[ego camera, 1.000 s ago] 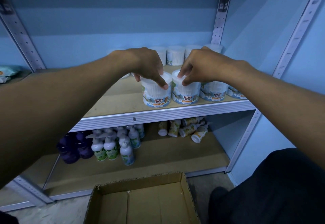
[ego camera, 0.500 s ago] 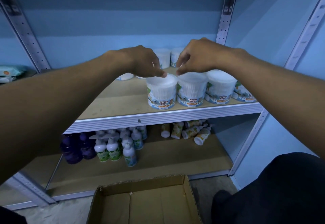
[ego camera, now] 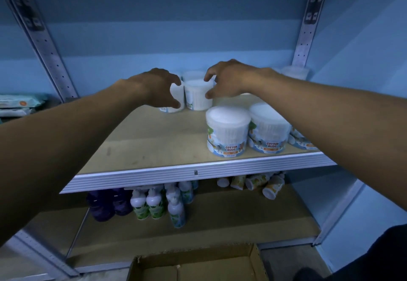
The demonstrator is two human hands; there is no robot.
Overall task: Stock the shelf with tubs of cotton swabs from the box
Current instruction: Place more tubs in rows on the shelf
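Box: a cardboard box (ego camera: 198,267) sits open on the floor at the person's feet, its visible part showing only bare cardboard.
Lower shelf: pump bottles (ego camera: 154,201), purple ones to the left and white-and-green ones beside them, stand near the middle; small orange-printed tubes (ego camera: 259,182) lie on their sides to the right.
Upper shelf: a wooden board with a ribbed metal front edge (ego camera: 198,173).
Front tubs: 2 tubs marked "COTTON BUDS", the front tub (ego camera: 228,131) and its neighbour (ego camera: 268,127), stand upright side by side near the edge; a third shows partly behind the right forearm.
Left hand: the left hand (ego camera: 157,89) reaches deep over the board, thumb and fingers curved round a back-left tub (ego camera: 175,100), touching its side.
Right hand: the right hand (ego camera: 229,81) is curved likewise over a back tub (ego camera: 198,94), thumb on its side, fingers at its rim.
Rear row: more white tubs (ego camera: 193,74) stand against the blue wall behind.
Far left: wipe packs (ego camera: 19,103) lie stacked on the next bay.
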